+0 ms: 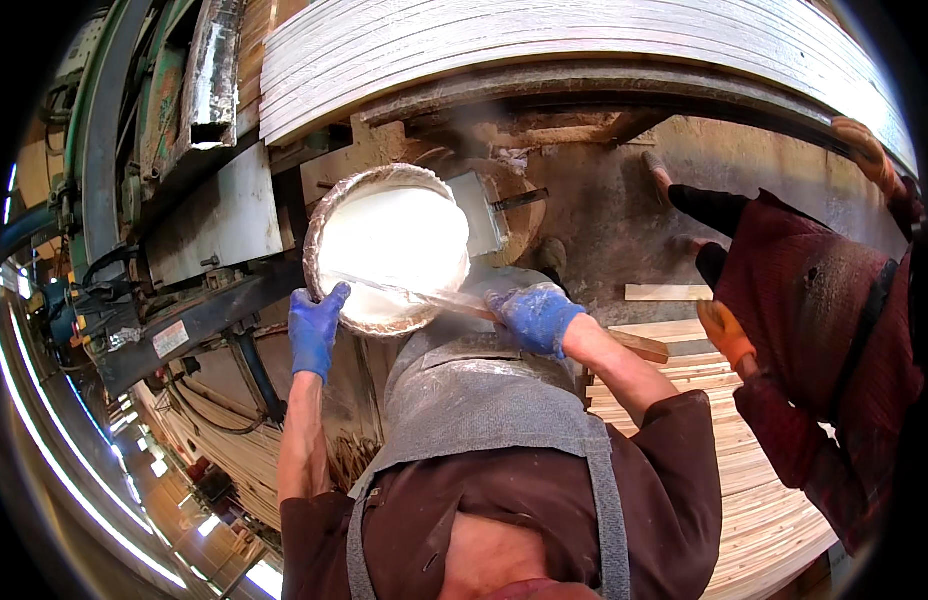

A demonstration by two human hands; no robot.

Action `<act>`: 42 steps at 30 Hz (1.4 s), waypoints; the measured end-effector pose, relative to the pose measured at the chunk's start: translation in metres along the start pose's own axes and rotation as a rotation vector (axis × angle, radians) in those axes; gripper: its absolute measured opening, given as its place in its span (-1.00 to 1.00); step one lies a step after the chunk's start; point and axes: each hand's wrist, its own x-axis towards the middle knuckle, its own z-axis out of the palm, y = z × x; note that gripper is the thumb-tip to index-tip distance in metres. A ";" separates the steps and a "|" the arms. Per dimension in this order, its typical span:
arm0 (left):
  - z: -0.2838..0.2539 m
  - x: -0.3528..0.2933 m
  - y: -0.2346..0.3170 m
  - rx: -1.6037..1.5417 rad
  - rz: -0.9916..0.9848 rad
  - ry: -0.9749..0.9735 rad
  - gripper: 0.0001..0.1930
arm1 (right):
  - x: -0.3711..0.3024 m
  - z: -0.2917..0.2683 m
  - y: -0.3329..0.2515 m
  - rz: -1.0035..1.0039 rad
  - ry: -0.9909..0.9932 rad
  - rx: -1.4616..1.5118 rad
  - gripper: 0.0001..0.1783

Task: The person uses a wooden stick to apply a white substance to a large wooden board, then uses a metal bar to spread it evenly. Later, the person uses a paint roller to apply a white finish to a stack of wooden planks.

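Workshop, dusty floor [594, 215], machinery at left. One round bucket [322, 215], crusted at the rim, stands in front of the person, mouth up, holding white paste-like material [394, 240]. One flat stick [464, 305]: long axis runs right to left, tilted slightly away from the person, far end pointing left into the white material. Left hand [316, 335], blue glove, partly closed on the bucket's near-left rim, one digit laid over it. Right hand [541, 318], blue glove, closed round the stick. Outward: one stack of white boards [584, 40] beyond; one stack of pale wooden strips [724, 440] at right; one co-worker [824, 290], two orange gloves [726, 332] visible.
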 end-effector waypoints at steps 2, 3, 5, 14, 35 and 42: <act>0.002 -0.001 0.006 0.036 0.003 0.004 -0.61 | 0.000 0.006 0.000 0.020 0.017 0.014 -0.79; 0.003 0.001 0.003 0.025 -0.002 -0.001 -0.61 | 0.000 0.006 0.000 0.029 0.026 0.019 -0.79; 0.004 0.006 -0.008 -0.001 -0.016 -0.012 -0.61 | 0.003 0.014 0.002 0.005 0.001 0.009 -0.81; 0.012 0.000 -0.013 0.140 -0.093 0.041 -0.51 | 0.005 0.025 0.004 -0.013 0.002 -0.009 -0.80; 0.014 -0.007 -0.037 -0.039 0.048 0.051 -0.52 | 0.040 -0.075 0.016 -0.193 -0.332 -0.308 -0.76; 0.012 -0.004 -0.022 0.043 0.014 0.075 -0.51 | 0.010 0.007 0.013 -0.088 -0.129 -0.085 -0.73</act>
